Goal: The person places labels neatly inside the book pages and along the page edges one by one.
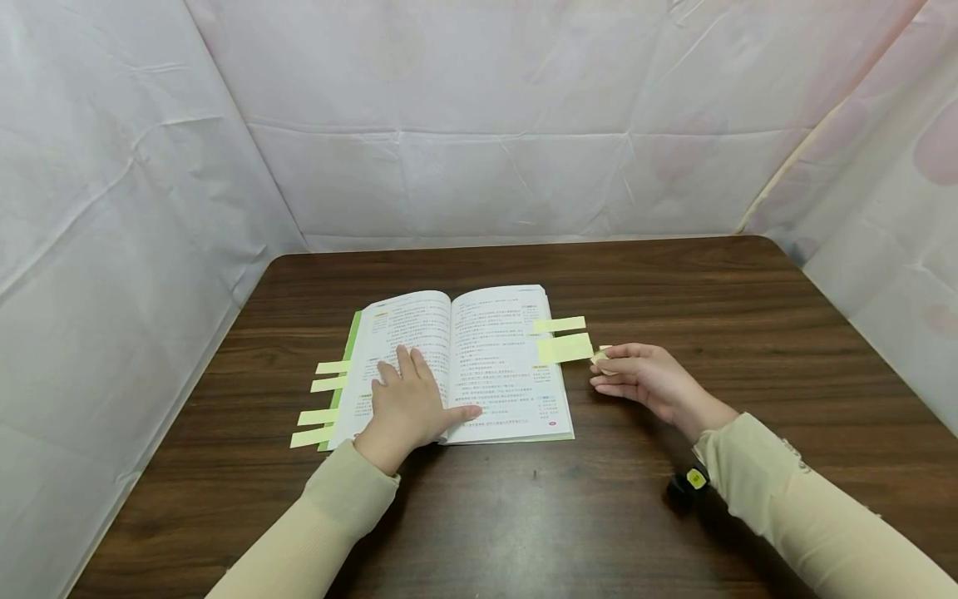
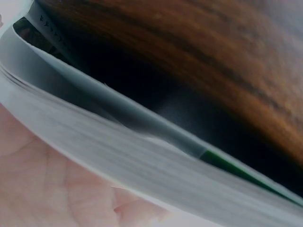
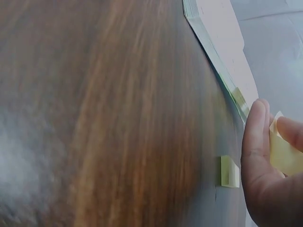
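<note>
An open book (image 1: 494, 383) lies on the table, printed pages facing up and a green cover edge showing at the left. My left hand (image 1: 407, 403) rests on the left page with fingers spread, its thumb reaching over the gutter onto the right page. From the right page's outer edge stick out yellow sticky notes (image 1: 565, 348). Just beyond them, my right hand (image 1: 654, 383) pinches another yellow sticky note (image 3: 284, 153) between thumb and fingers. The left wrist view shows the book's lower page edges (image 2: 142, 163) close up, with part of the left palm behind them.
Several yellow sticky notes (image 1: 318, 418) stick out beyond the book's left edge. A small folded pale-yellow piece (image 3: 229, 171) appears beside the right hand in the right wrist view. The dark wood table (image 1: 539, 516) meets white sheeting (image 1: 464, 183) at the back and sides.
</note>
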Motion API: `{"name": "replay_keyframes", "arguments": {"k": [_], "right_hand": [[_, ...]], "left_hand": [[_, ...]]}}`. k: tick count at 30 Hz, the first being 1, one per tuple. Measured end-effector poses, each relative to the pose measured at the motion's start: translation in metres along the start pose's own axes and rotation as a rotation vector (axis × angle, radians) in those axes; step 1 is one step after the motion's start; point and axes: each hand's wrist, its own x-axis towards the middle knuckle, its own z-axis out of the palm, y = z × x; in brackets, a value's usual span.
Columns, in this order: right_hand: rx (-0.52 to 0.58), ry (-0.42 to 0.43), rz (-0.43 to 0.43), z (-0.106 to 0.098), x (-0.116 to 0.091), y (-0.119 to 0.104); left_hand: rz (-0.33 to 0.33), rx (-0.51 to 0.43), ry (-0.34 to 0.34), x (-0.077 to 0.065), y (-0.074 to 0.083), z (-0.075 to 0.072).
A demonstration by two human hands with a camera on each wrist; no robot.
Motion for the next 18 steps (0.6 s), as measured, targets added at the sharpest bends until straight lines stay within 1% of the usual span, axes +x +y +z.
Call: {"name": "replay_keyframes", "arguments": {"k": [7,11,18], "right_hand": [[-0.015,-0.015,0.006,0.004,0.001,0.002],[-0.053,-0.012,0.028,0.006,0.001,0.003],[-0.12,-0.002,0.034,0.012,-0.001,0.002]], "left_hand": [[0.0,0.0,0.003,0.0,0.0,0.001],[0.0,0.003,0.002,0.0,0.0,0.001],[-0.004,0.004,-0.02,0.001,0.001,0.0]]}}
